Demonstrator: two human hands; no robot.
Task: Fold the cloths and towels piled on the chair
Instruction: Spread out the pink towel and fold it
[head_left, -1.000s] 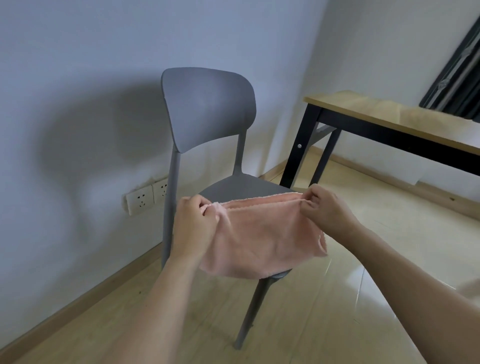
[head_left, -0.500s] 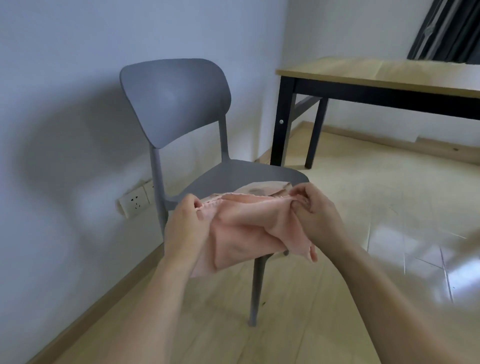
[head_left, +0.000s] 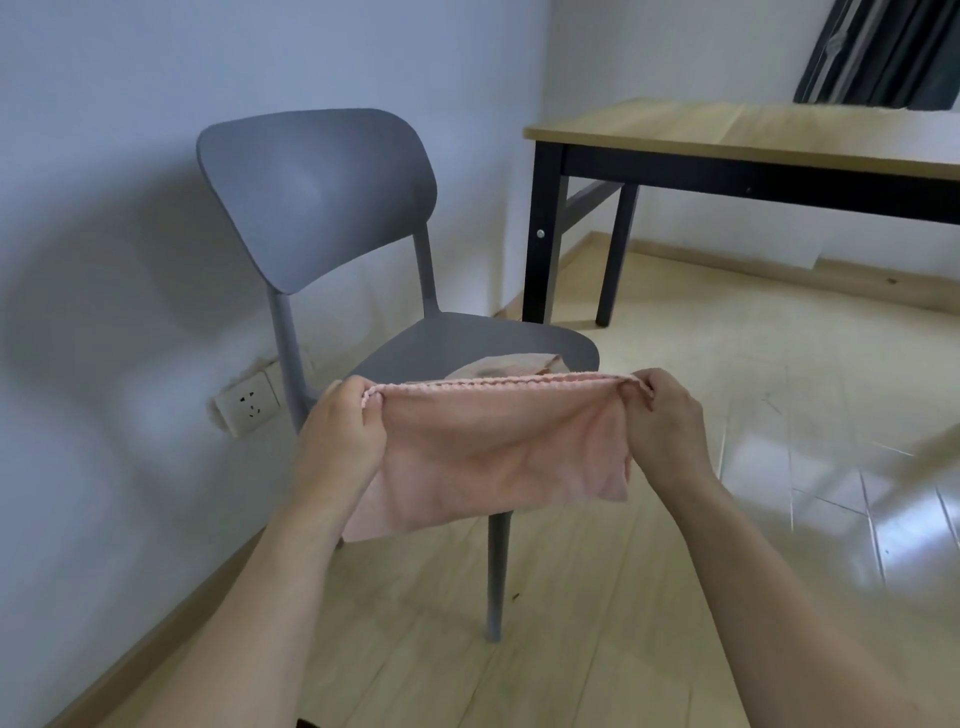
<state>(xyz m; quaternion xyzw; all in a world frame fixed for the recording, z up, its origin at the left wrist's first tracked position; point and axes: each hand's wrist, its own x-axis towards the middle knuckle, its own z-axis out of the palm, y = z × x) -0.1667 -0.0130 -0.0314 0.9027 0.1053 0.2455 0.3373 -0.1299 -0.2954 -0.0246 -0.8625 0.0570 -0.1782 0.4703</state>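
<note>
A pink cloth (head_left: 498, 452) hangs doubled in the air in front of the grey chair (head_left: 317, 192). My left hand (head_left: 340, 441) pinches its upper left corner. At the upper right corner, my right hand (head_left: 665, 421) pinches the top edge, which is pulled straight between the two hands. Behind that edge, a beige cloth (head_left: 498, 364) lies on the chair seat, mostly hidden by the pink one.
A wooden table with black legs (head_left: 727, 130) stands to the right of the chair. A white wall socket (head_left: 247, 405) sits low on the wall at the left. Light wood floor (head_left: 597, 623) spreads below, and dark curtains (head_left: 878, 52) hang at the top right.
Half a second ago the pink cloth was bunched between my hands held close together; now my hands have moved apart and the top edge is stretched straight. The beige cloth on the seat stays put.
</note>
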